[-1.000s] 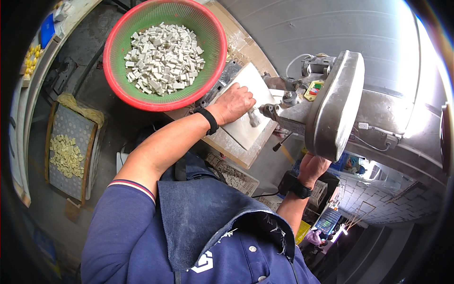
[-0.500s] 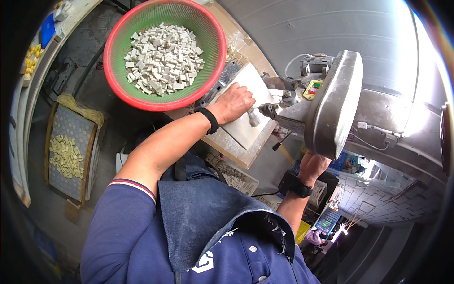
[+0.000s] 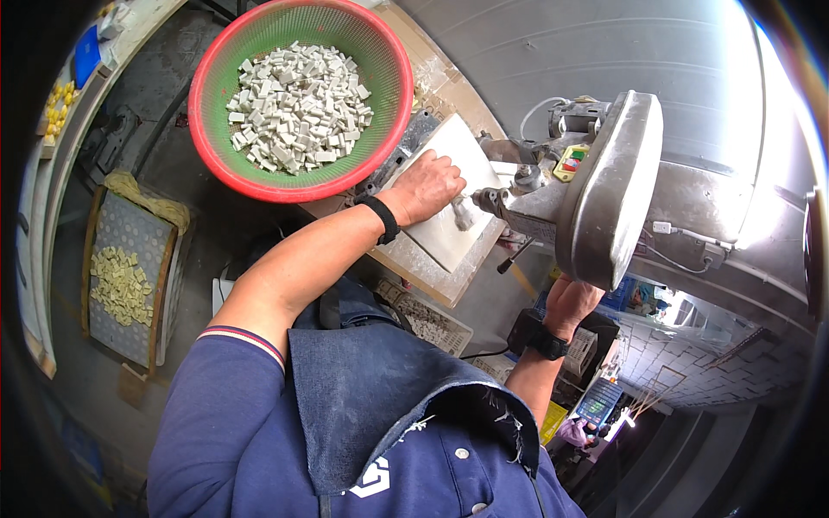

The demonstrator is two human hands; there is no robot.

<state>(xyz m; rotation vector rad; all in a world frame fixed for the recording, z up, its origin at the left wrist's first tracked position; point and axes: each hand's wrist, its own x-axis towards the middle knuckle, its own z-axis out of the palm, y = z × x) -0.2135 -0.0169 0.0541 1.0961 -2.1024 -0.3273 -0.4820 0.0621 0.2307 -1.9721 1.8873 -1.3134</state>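
Note:
My left hand (image 3: pixel 426 187) rests curled on a pale square board (image 3: pixel 449 237), its fingertips tucked under near the drill chuck. What the fingers pinch is hidden beneath them. Just right of that hand, the chuck (image 3: pixel 490 204) of a grey drill press (image 3: pixel 609 194) points at the board, and a whitish lump (image 3: pixel 466 214) sits by it. My right hand (image 3: pixel 573 304) is closed at the lower side of the press's long housing. Whatever it grips is hidden behind the housing and the hand itself.
A red-rimmed green basket (image 3: pixel 200 112) of small white blocks (image 3: pixel 298 108) stands left of the board. Lower left, a framed tray (image 3: pixel 129 229) carries yellowish pieces (image 3: pixel 121 287). A black-tipped lever (image 3: pixel 508 264) juts out below the press. A crate of pale pieces (image 3: pixel 436 326) lies below the board.

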